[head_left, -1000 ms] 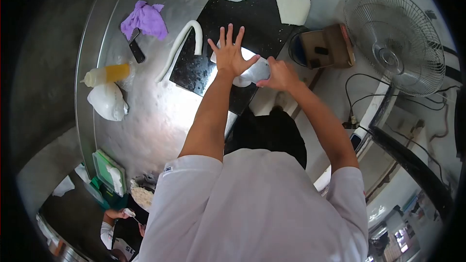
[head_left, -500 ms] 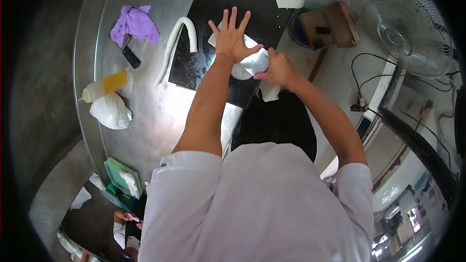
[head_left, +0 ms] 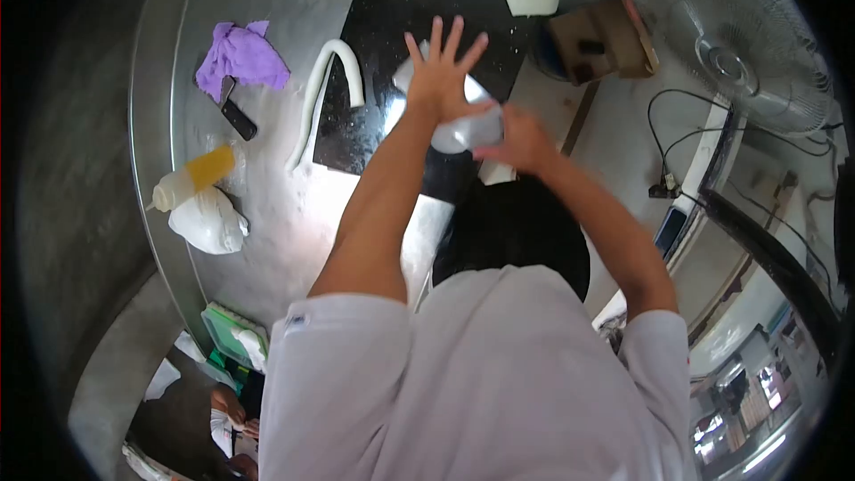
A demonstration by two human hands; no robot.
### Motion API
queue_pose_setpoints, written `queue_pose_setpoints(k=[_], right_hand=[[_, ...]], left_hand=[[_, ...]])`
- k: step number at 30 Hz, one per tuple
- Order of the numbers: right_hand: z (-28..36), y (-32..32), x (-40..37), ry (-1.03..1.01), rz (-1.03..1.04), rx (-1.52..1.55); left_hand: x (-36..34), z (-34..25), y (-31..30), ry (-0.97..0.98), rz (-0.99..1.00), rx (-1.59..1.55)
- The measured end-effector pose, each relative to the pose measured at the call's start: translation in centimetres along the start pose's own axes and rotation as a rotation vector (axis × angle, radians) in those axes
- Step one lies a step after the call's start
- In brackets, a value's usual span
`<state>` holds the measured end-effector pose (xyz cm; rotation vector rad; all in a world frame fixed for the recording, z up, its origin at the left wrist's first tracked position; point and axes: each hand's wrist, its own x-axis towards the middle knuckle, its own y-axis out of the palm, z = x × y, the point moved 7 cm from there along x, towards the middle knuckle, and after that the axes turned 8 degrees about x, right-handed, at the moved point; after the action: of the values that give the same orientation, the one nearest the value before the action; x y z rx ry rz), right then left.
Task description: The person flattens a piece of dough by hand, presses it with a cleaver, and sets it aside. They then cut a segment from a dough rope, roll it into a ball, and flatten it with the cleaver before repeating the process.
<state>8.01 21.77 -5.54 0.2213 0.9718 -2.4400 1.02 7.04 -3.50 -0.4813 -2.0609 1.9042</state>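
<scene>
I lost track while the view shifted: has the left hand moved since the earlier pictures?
Yes. The left hand has shifted to the picture's right, farther from the bent white roll.

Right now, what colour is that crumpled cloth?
The cloth is purple, best seen in the head view.

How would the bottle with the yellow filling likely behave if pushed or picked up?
The bottle lies on its side and looks round, so a push would probably roll it, though the white bag beside it may block one way. Its see-through wall suggests soft plastic that might give when squeezed. The visible filling likely adds some weight.
</scene>
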Motion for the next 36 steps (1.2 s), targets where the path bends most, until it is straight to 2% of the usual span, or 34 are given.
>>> queue_pose_setpoints(k=[2, 4, 8, 10, 12, 14, 16, 18, 19, 20, 21, 22, 24, 26, 27, 30, 32, 33, 36], right_hand=[[0.6, 1.9, -4.2, -0.135, -0.051, -0.01], [0.3, 3.0, -5.2, -0.134, -0.081, -0.026], [-1.4, 0.9, -2.3, -0.024, -0.013, -0.102], [-1.8, -0.1, 0.0, -0.101, -0.055, -0.113], [-1.0, -0.2, 1.1, -0.061, -0.044, -0.041], [0.7, 1.1, -2.3, -0.084, -0.051, 0.0], [-0.3, 4.3, -6.1, 0.047, -0.027, 0.026], [-0.9, 3.3, -6.0, 0.129, -0.008, 0.026], [-1.6, 3.4, -6.9, 0.21, 0.043, 0.026], [-2.7, 2.6, -6.3, 0.17, 0.034, -0.04], [-2.5, 1.1, -5.5, -0.019, -0.059, -0.186], [-2.4, 0.0, -4.1, -0.065, -0.072, -0.181], [-2.0, -2.7, -0.6, -0.115, -0.093, -0.18], [-0.5, -2.7, 2.3, -0.172, 0.077, -0.086], [0.3, -2.4, 1.8, -0.103, 0.172, 0.031], [-0.7, 1.2, -3.2, -0.051, 0.142, -0.053], [-2.0, 0.9, -3.8, -0.023, 0.092, -0.105], [-2.6, 1.0, -4.5, 0.006, 0.076, -0.15], [-2.6, -2.0, -1.6, 0.021, 0.178, -0.146]], left_hand=[[-3.2, -1.8, 0.6, 0.061, 0.034, -0.098], [-3.5, -2.7, 0.8, 0.089, 0.161, -0.077], [0.0, -1.7, 0.1, 0.062, 0.056, -0.045], [1.6, -0.6, -0.3, 0.04, -0.026, -0.045], [2.1, 0.0, -0.6, 0.056, 0.023, 0.006], [-0.5, -1.0, 0.0, 0.149, 0.052, -0.025], [-4.1, -3.0, 0.9, 0.208, 0.152, -0.085], [-2.8, -4.6, 1.2, 0.219, 0.147, -0.104], [-2.2, -4.7, 1.0, 0.205, 0.093, -0.1], [-2.0, -4.9, 0.6, 0.192, 0.045, -0.096], [-1.0, -4.6, 0.3, 0.143, 0.013, -0.068], [-0.3, -4.4, 0.2, 0.154, 0.015, -0.071], [1.0, -1.9, -0.6, -0.022, -0.085, -0.071], [1.6, -0.2, -0.5, -0.065, -0.034, 0.007], [0.7, -0.3, -0.4, -0.019, -0.026, -0.011], [-3.1, -2.4, 1.2, 0.092, 0.048, -0.067], [-2.7, -4.3, 1.5, 0.107, 0.114, -0.07], [-2.3, -4.3, 1.4, 0.113, 0.016, -0.066], [-0.3, -3.2, 1.3, -0.005, -0.02, -0.013]])
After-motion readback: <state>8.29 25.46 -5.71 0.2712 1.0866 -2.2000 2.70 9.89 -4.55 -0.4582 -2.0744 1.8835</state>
